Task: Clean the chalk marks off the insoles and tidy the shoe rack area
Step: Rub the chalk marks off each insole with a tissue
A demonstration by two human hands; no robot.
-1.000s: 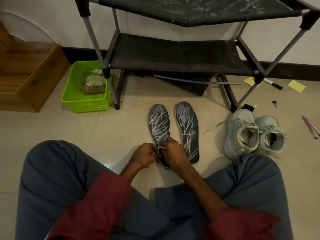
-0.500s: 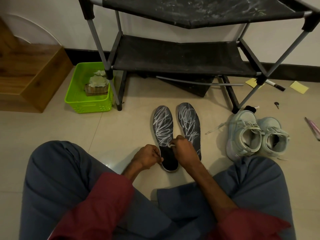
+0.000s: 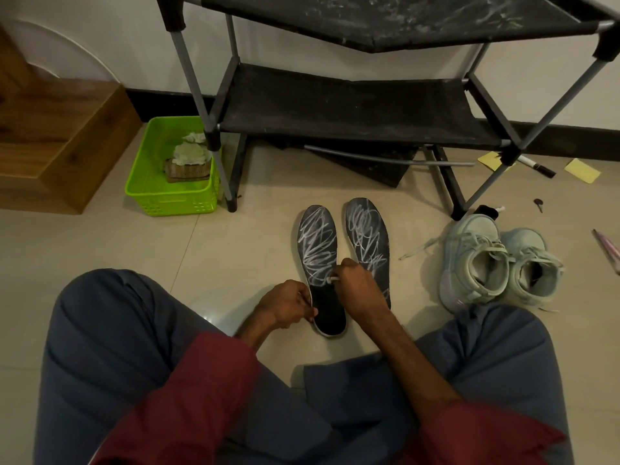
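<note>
On the floor (image 3: 235,256) before the shoe rack (image 3: 335,105), your left hand (image 3: 288,307) pinches the heel edge of the left insole (image 3: 318,250); your right hand (image 3: 359,292) grips a white wad (image 3: 332,279) against its chalked middle.

- The pale beige floor tiles (image 3: 100,246) were smooth, glossy.
- The black shoe rack (image 3: 335,105) had grey metal tubes and matt cloth shelves dusted with chalk.
- The left dark insole (image 3: 317,250) and right dark insole (image 3: 367,233) were matt, chalk-scrawled.
- The bright green basket (image 3: 167,199) was shiny perforated plastic.
- The brown step (image 3: 60,146) was grained wood.
- The small white wad (image 3: 332,279) in the right hand (image 3: 360,292) could have been cloth or paper.
</note>
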